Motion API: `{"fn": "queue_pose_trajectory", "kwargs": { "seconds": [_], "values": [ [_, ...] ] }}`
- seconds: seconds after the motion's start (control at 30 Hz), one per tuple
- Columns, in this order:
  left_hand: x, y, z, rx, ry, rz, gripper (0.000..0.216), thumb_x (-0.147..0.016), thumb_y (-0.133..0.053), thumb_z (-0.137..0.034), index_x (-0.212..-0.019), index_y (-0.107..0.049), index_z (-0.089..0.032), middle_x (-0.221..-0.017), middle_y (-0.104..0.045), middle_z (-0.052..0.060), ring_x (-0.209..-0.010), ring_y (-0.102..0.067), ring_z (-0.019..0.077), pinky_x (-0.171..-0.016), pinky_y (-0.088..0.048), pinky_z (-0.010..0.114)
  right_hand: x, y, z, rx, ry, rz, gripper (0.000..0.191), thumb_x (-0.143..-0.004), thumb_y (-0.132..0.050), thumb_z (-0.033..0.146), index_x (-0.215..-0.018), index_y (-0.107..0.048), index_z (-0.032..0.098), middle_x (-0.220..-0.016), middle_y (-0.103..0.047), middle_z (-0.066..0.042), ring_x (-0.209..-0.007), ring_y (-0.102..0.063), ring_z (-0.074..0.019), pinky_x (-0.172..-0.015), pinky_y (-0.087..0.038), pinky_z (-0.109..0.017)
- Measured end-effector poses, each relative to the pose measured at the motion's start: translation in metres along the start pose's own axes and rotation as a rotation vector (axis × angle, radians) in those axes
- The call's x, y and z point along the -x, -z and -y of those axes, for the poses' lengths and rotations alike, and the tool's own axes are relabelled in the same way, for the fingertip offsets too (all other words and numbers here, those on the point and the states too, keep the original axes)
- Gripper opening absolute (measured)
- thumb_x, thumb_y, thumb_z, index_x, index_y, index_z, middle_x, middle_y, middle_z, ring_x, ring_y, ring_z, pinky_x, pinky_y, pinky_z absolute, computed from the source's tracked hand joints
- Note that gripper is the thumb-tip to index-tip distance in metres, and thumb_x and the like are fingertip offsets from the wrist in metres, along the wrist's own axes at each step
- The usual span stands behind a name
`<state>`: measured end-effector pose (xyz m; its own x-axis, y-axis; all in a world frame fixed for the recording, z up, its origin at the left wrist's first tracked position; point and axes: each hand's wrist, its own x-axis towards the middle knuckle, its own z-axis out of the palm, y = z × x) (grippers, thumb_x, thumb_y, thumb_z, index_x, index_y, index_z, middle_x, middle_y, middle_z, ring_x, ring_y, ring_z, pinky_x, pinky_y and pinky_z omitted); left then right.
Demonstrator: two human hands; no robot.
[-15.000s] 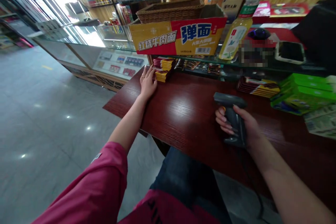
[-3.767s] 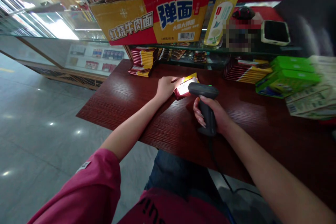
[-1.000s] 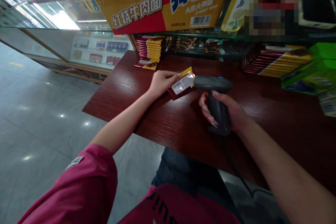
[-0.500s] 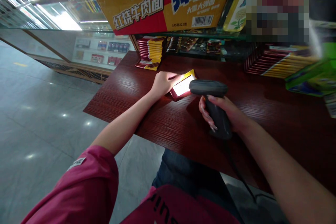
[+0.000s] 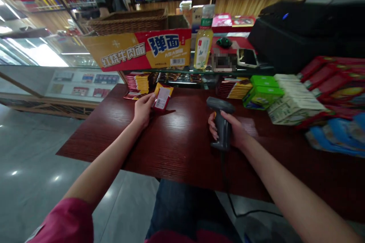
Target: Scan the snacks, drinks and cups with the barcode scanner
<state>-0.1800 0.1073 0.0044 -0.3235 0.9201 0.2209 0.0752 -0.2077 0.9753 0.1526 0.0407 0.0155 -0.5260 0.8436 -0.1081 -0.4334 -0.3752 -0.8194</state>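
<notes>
**Packet in left hand, scanner in right**

Left hand [image 5: 143, 109], centre-left of frame, pinched a small red-and-yellow snack packet [image 5: 162, 97] w/ white barcode label facing up, tilted, lower edge near the dark red wood-grain counter [image 5: 176, 148]. Label text too small to read. Right hand [image 5: 228, 129], centre of frame, was wrapped round the grip of a dark grey handheld barcode scanner [image 5: 221, 121], head pointing left toward the packet, well apart from it. Above, upper centre, a yellow-and-red cardboard carton [image 5: 137, 51] read "红烧牛肉面" & "弹面" w/ a barcode. Beside it stood a yellow drink bottle [image 5: 203, 45]. Green boxes [image 5: 264, 89] sat right of centre.
</notes>
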Motion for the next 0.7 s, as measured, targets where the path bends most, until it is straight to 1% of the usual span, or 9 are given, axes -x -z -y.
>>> {"fn": "queue_pose_trajectory", "kwargs": {
  "seconds": [0.07,0.13,0.2,0.3,0.37,0.43,0.53,0.6,0.7],
  "values": [
    [-0.001,-0.019,-0.007,0.010,-0.031,0.006,0.052,-0.077,-0.081,-0.058,-0.107,-0.081,-0.016,-0.102,-0.081,0.008,-0.087,-0.075,0.0227,-0.079,-0.060,0.033,0.014,0.018,0.009,-0.008,0.018,0.002,0.039,-0.086,-0.074,0.054,-0.088,-0.068,0.016,-0.072,-0.057,0.000,-0.053,-0.056,-0.0128,-0.047,-0.051,-0.025],
    [0.000,-0.047,-0.018,-0.057,-0.173,0.047,0.044,-0.083,-0.078,-0.054,-0.106,-0.082,-0.017,-0.104,-0.082,0.007,-0.095,-0.076,0.0237,-0.086,-0.060,0.033,0.027,0.034,0.017,-0.014,0.031,0.023,0.037,-0.088,-0.073,0.052,-0.089,-0.068,0.016,-0.074,-0.057,0.000,-0.053,-0.056,-0.0124,-0.047,-0.050,-0.025],
    [0.003,-0.083,-0.033,-0.162,-0.369,0.100,0.034,-0.091,-0.072,-0.048,-0.107,-0.081,-0.020,-0.107,-0.082,0.006,-0.100,-0.076,0.0237,-0.090,-0.059,0.033,0.037,0.047,0.024,-0.022,0.034,0.056,0.036,-0.088,-0.072,0.052,-0.091,-0.069,0.016,-0.076,-0.057,0.000,-0.055,-0.056,-0.0126,-0.047,-0.050,-0.025],
    [0.005,-0.144,-0.050,-0.345,-0.737,0.212,0.026,-0.101,-0.063,-0.036,-0.118,-0.078,-0.024,-0.115,-0.080,0.004,-0.105,-0.077,0.0210,-0.092,-0.058,0.031,0.045,0.059,0.032,-0.045,0.051,0.106,0.036,-0.088,-0.073,0.051,-0.093,-0.069,0.016,-0.080,-0.057,0.000,-0.058,-0.058,-0.0129,-0.049,-0.053,-0.026],
    [0.005,-0.182,-0.053,-0.468,-0.974,0.305,0.028,-0.104,-0.058,-0.030,-0.127,-0.073,-0.025,-0.123,-0.078,0.005,-0.111,-0.075,0.0194,-0.094,-0.057,0.031,0.046,0.064,0.036,-0.070,0.080,0.126,0.035,-0.089,-0.072,0.050,-0.093,-0.068,0.016,-0.081,-0.057,0.000,-0.057,-0.057,-0.0121,-0.050,-0.054,-0.026],
    [0.003,-0.215,-0.050,-0.582,-1.140,0.383,0.031,-0.106,-0.054,-0.025,-0.132,-0.070,-0.024,-0.130,-0.075,0.005,-0.119,-0.072,0.0195,-0.098,-0.055,0.033,0.045,0.065,0.038,-0.104,0.112,0.142,0.034,-0.090,-0.070,0.049,-0.092,-0.067,0.015,-0.080,-0.056,0.000,-0.055,-0.056,-0.0111,-0.049,-0.054,-0.025],
    [0.000,-0.250,-0.037,-0.719,-1.216,0.457,0.031,-0.105,-0.054,-0.022,-0.132,-0.069,-0.024,-0.132,-0.074,0.005,-0.124,-0.069,0.0211,-0.101,-0.054,0.037,0.042,0.063,0.039,-0.165,0.138,0.171,0.033,-0.092,-0.067,0.048,-0.089,-0.066,0.015,-0.078,-0.054,0.001,-0.054,-0.054,-0.0104,-0.047,-0.052,-0.023],
    [-0.002,-0.263,-0.027,-0.760,-1.187,0.475,0.032,-0.104,-0.055,-0.022,-0.133,-0.069,-0.025,-0.133,-0.074,0.005,-0.125,-0.068,0.0216,-0.101,-0.052,0.039,0.041,0.061,0.040,-0.205,0.150,0.189,0.034,-0.091,-0.066,0.049,-0.087,-0.065,0.015,-0.078,-0.053,0.001,-0.053,-0.052,-0.0099,-0.045,-0.050,-0.022],
    [-0.003,-0.275,-0.018,-0.731,-1.111,0.486,0.035,-0.105,-0.053,-0.024,-0.138,-0.065,-0.024,-0.139,-0.070,0.006,-0.131,-0.063,0.0209,-0.107,-0.047,0.039,0.039,0.057,0.040,-0.241,0.158,0.186,0.033,-0.090,-0.067,0.049,-0.085,-0.064,0.017,-0.076,-0.053,0.001,-0.052,-0.048,-0.0091,-0.042,-0.048,-0.020]
  ]
}}
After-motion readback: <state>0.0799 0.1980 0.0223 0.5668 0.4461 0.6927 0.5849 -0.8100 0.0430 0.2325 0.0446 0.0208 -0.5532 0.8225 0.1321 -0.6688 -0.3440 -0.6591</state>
